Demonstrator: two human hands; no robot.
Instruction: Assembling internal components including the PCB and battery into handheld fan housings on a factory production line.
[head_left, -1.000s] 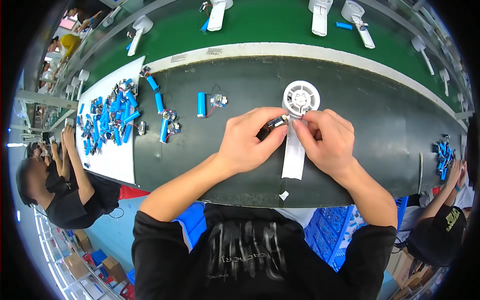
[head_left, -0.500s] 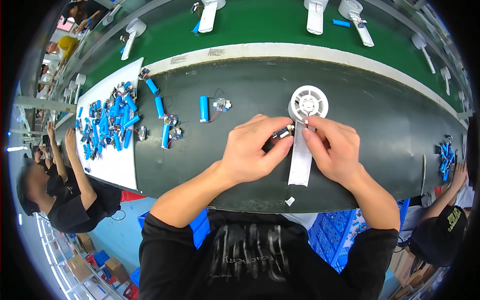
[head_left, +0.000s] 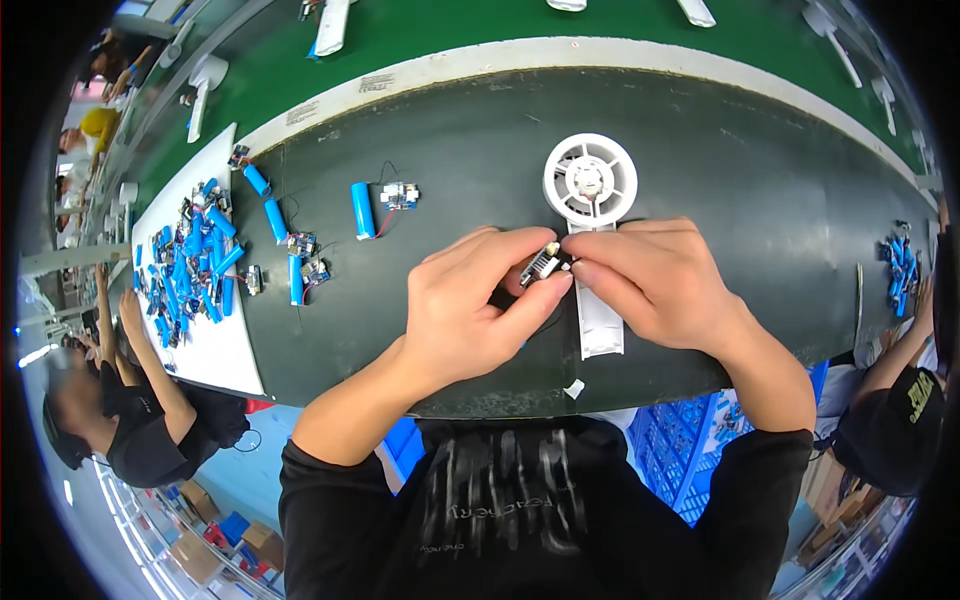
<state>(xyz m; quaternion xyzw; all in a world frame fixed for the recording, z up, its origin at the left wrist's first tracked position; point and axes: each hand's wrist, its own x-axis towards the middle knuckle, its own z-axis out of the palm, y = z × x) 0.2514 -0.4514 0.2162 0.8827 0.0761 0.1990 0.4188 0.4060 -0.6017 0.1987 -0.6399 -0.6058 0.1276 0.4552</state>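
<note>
My left hand (head_left: 470, 310) pinches a small silver motor (head_left: 541, 265) between thumb and fingers over the dark work mat (head_left: 450, 190). My right hand (head_left: 665, 280) meets it from the right, its fingertips on the motor's end. Under the hands lies a white hand-fan shell (head_left: 592, 190), its round grille toward the far side and its handle running toward me, partly hidden by my right hand.
A blue battery cell with a small circuit board (head_left: 375, 205) lies left of the fan. Several more blue cells (head_left: 200, 265) are piled on a white sheet at the far left. A green conveyor (head_left: 480, 30) carries white fan parts. Other people sit at both sides.
Both hands stayed together over the fan handle; the motor has turned a little between the fingertips, and the view has shifted slightly.
</note>
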